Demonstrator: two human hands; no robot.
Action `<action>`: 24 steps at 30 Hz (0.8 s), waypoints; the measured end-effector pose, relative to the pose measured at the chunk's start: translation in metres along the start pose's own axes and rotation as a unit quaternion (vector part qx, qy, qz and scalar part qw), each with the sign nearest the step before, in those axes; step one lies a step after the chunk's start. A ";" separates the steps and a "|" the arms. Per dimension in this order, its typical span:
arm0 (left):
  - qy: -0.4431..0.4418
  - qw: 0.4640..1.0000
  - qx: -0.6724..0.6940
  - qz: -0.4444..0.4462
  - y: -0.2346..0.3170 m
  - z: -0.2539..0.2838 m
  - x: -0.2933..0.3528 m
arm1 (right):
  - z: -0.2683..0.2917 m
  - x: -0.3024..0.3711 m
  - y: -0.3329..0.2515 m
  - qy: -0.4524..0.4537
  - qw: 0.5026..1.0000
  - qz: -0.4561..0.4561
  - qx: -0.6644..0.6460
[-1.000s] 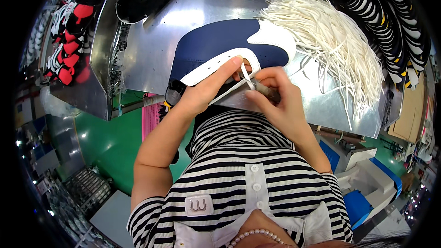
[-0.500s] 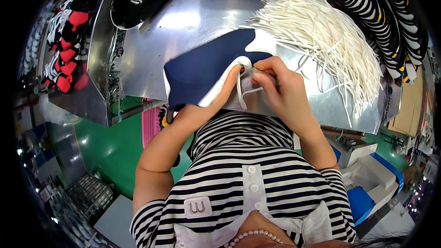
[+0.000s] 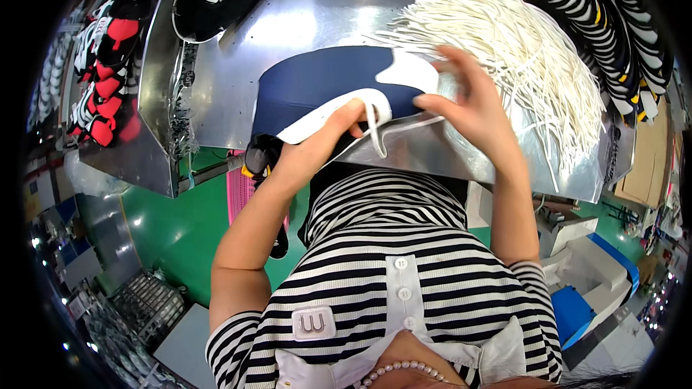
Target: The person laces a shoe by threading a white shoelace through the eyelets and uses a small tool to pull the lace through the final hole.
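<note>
A navy and white shoe upper is held over the metal table at its near edge. My left hand grips its white near strip, thumb on top and the other fingers partly hidden underneath. A white shoelace passes through that strip, with a loop hanging beside my left fingertips and another length trailing right. My right hand is by the white right end of the upper, thumb and fingers spread apart and slightly blurred. Whether the right thumb touches the upper I cannot tell.
A big heap of white shoelaces lies on the metal table at the right. Black shoes are along the far edge. Stacked black-and-white pieces stand far right; red, black and white ones at the left.
My right hand has opened from its pinch at the lace and moved up and right. The upper has tilted, showing more of its white strip, and my left thumb has shifted left.
</note>
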State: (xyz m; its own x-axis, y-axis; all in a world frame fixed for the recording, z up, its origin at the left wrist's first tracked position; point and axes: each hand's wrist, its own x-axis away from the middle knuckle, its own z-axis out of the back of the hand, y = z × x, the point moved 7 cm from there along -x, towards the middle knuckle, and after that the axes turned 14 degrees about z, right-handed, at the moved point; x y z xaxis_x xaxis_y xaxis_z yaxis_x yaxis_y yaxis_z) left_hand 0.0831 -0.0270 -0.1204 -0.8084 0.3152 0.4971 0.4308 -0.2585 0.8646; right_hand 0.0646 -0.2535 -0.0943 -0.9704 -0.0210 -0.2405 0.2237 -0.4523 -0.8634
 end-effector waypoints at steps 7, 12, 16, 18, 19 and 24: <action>0.020 0.994 -0.100 -0.037 0.006 0.015 -0.007 | -0.039 -0.020 0.027 0.055 0.956 -0.152 -0.245; 0.070 0.922 -0.357 -0.131 0.015 0.010 0.022 | -0.039 -0.003 0.030 0.077 0.969 -0.083 -0.218; 0.124 0.872 -0.423 -0.214 0.029 -0.003 0.029 | -0.068 0.015 0.026 -0.047 0.995 -0.048 -0.078; 0.146 0.865 -0.410 -0.250 0.038 -0.008 0.036 | -0.077 0.009 0.015 -0.041 0.991 -0.050 -0.118; 0.154 0.886 -0.366 -0.239 0.040 -0.004 0.035 | -0.079 0.009 0.009 -0.024 0.980 -0.038 -0.196; 0.300 0.898 -0.262 -0.189 0.060 0.063 0.045 | -0.067 0.044 -0.027 -0.209 0.976 0.039 -0.043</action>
State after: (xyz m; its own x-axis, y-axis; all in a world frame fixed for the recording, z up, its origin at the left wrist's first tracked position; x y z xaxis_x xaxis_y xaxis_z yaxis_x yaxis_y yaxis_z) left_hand 0.0982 0.0295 -0.0420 -0.9953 -0.0372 -0.0889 -0.0400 -0.6800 0.7321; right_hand 0.0222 -0.1825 -0.1110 -0.8985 -0.4223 -0.1201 0.2874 -0.3589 -0.8880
